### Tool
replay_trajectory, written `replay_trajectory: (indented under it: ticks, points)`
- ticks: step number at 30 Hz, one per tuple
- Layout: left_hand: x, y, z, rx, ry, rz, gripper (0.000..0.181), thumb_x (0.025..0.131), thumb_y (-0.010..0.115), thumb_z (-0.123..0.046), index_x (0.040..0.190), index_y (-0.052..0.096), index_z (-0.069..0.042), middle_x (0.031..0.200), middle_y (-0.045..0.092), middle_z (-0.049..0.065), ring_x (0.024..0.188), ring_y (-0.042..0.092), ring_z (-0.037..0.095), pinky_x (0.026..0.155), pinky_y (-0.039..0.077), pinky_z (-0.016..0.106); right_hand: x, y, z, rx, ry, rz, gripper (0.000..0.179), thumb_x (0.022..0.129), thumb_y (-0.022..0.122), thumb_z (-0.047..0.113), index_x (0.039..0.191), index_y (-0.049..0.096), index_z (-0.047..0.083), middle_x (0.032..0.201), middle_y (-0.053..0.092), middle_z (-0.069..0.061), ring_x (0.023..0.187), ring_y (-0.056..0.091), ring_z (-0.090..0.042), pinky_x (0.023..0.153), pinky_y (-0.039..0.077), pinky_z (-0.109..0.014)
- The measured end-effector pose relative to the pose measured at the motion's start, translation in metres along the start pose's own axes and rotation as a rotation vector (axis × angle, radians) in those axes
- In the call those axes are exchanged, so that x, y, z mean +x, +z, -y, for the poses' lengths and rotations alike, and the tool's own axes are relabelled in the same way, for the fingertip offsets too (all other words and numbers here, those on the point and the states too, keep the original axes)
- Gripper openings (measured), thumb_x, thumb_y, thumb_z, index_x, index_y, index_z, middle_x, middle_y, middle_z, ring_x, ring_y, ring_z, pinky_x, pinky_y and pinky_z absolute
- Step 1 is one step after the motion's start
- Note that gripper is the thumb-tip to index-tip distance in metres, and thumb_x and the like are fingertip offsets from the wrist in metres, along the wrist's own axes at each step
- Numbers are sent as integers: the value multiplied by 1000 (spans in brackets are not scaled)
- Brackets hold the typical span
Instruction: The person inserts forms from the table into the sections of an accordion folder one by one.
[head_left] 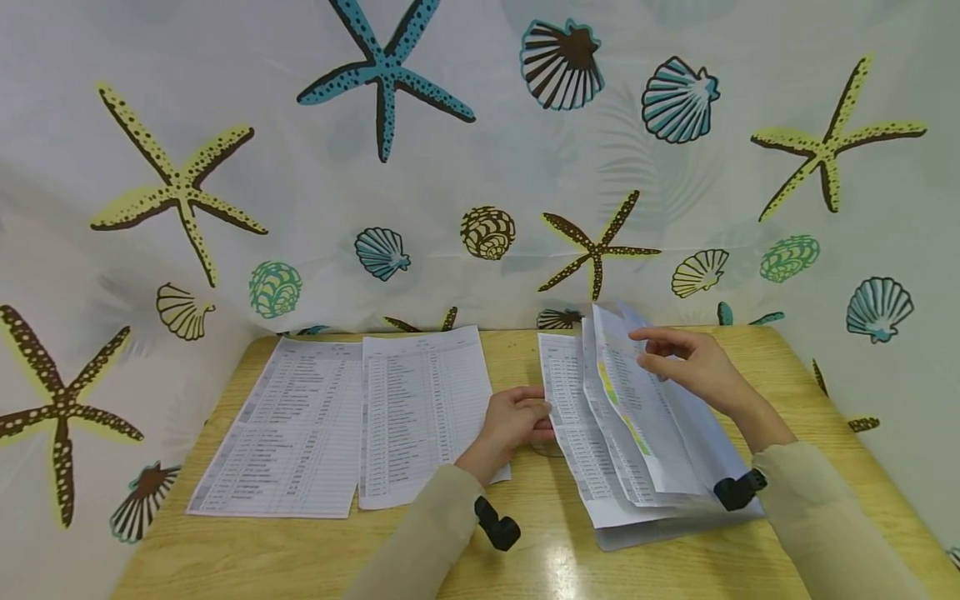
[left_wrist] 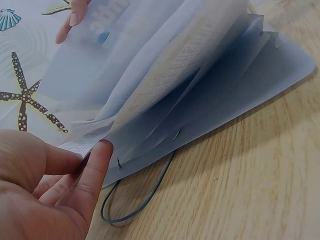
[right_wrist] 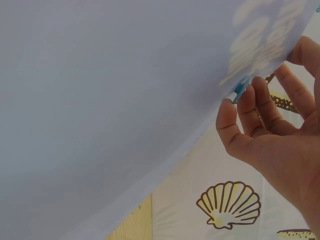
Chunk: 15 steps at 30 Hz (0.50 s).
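A translucent plastic folder stands partly open at the right of the table, with several printed sheets fanned inside it. My left hand is at the folder's left side. Its thumb and fingers pinch the edge of the sheets. My right hand holds the raised cover near its upper edge, beside a small blue fastener. A yellow and green highlighted strip shows on one inner page. A dark cord loop hangs from the folder's spine.
Two printed lists lie flat at the left of the wooden table: one sheet at the far left, another sheet next to it. A white cloth patterned with starfish and shells hangs behind and around the table.
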<state>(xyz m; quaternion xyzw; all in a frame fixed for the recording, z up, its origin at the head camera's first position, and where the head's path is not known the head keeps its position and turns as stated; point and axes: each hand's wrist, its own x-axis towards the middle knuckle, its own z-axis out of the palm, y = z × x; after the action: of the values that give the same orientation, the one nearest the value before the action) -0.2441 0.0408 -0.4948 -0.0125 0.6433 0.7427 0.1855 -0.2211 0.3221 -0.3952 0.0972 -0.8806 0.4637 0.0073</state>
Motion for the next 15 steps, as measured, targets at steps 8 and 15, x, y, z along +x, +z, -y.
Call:
replay_trajectory:
  ticks: [8, 15]
  points:
    - [3, 5, 1, 0, -14, -7, 35, 99, 64, 4, 134, 64, 8, 118, 75, 26, 71, 71, 14, 77, 66, 38, 0, -1, 1, 7, -1, 1, 41, 102, 71, 24, 141, 67, 10, 109, 64, -8, 95, 60, -14, 74, 56, -26]
    - [4, 8, 3, 7, 1, -9, 35, 99, 65, 4, 133, 64, 9, 118, 75, 27, 69, 71, 13, 76, 66, 39, 1, 0, 1, 9, -4, 0, 40, 102, 71, 23, 140, 68, 11, 108, 64, -8, 94, 60, -14, 75, 57, -30]
